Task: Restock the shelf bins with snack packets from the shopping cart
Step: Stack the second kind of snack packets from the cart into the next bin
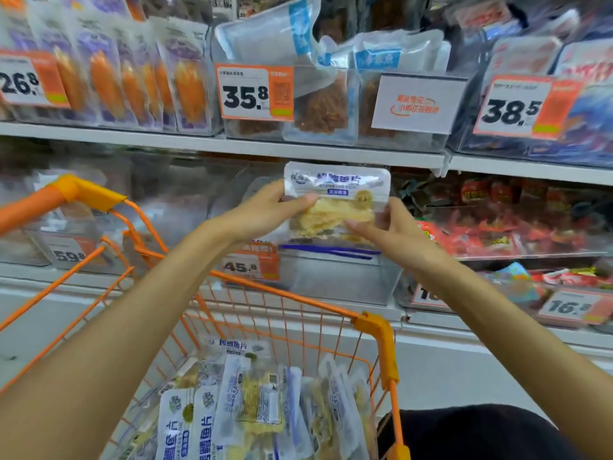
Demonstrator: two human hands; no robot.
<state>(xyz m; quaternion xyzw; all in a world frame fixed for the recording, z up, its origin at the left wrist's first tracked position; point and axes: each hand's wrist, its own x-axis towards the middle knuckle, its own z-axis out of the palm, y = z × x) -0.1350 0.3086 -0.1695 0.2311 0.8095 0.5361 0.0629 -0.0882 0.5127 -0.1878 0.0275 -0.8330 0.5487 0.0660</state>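
Observation:
A clear snack packet point(335, 197) with a white and blue label and pale yellow fish slices is held upright in front of the middle shelf. My left hand point(265, 210) grips its left edge, thumb across the front. My right hand point(388, 227) pinches its lower right corner. Directly below the packet stands a clear shelf bin point(335, 277) with another packet lying flat inside and a 45.8 price tag on its left. Several matching packets point(252, 410) fill the orange shopping cart point(378, 330) under my forearms.
The white edge of the upper shelf point(232, 147) runs just above the held packet, bearing bins of other snacks and price tags 26.8, 35.8 and 38.5. Red snack packets point(504, 227) fill the bin to the right. The cart's handle point(76, 190) rises at left.

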